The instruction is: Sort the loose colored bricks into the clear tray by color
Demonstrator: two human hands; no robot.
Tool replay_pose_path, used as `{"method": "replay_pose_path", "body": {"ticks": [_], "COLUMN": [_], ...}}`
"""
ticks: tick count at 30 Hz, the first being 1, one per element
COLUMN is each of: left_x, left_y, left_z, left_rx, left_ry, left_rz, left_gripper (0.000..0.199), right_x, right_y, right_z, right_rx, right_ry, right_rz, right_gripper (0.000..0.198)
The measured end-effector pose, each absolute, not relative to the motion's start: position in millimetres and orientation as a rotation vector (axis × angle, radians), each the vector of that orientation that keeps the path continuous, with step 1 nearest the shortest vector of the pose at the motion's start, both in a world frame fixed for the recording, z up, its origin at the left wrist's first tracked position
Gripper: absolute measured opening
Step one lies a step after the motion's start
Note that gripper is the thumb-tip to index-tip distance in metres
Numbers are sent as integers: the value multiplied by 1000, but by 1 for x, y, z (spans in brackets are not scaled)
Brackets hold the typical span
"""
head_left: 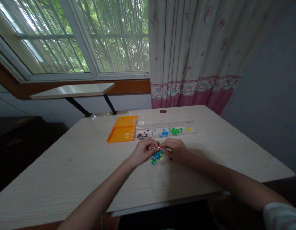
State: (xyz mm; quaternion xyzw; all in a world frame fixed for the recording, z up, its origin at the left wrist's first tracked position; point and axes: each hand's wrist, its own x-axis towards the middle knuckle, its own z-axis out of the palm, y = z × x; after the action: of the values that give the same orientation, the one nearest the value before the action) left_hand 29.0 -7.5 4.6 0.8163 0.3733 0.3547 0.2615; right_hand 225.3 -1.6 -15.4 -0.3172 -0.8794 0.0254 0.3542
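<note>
My left hand (144, 150) and my right hand (175, 149) meet over the middle of the table, each with thumb and fingers pinched. Between their fingertips is a tiny greenish piece (159, 148), like a small toy brick; its exact shape is too small to make out. Just below the fingertips lies a loose pile of blue and green pieces (156, 156). A few dark and yellowish bits show at the far side of the fingers. One dark piece (170, 159) rests under my right hand.
Behind my hands, a clear compartment tray (151, 128) holds brown, blue, green and yellow pieces sorted by section. An orange tray (112, 135) with whitish pieces adjoins it on the left. A raised shelf (73, 90) stands at the table's (95, 169) back left, below the window.
</note>
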Motion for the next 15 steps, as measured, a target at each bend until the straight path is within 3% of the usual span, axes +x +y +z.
{"method": "replay_pose_path", "body": {"ticks": [8,15], "left_x": [24,5], "left_y": [-6,-4], "left_z": [7,6], "left_rx": [2234,2411], "left_ry": [1053,1031], "left_rz": [908,603], "left_gripper": [14,12], "right_x": [228,243], "right_y": [0,10], "right_z": [-12,-6], "right_rx": [-792,-757], "right_ry": [-2253,-2033], "right_rz": [47,-29], "right_gripper": [13,13]}}
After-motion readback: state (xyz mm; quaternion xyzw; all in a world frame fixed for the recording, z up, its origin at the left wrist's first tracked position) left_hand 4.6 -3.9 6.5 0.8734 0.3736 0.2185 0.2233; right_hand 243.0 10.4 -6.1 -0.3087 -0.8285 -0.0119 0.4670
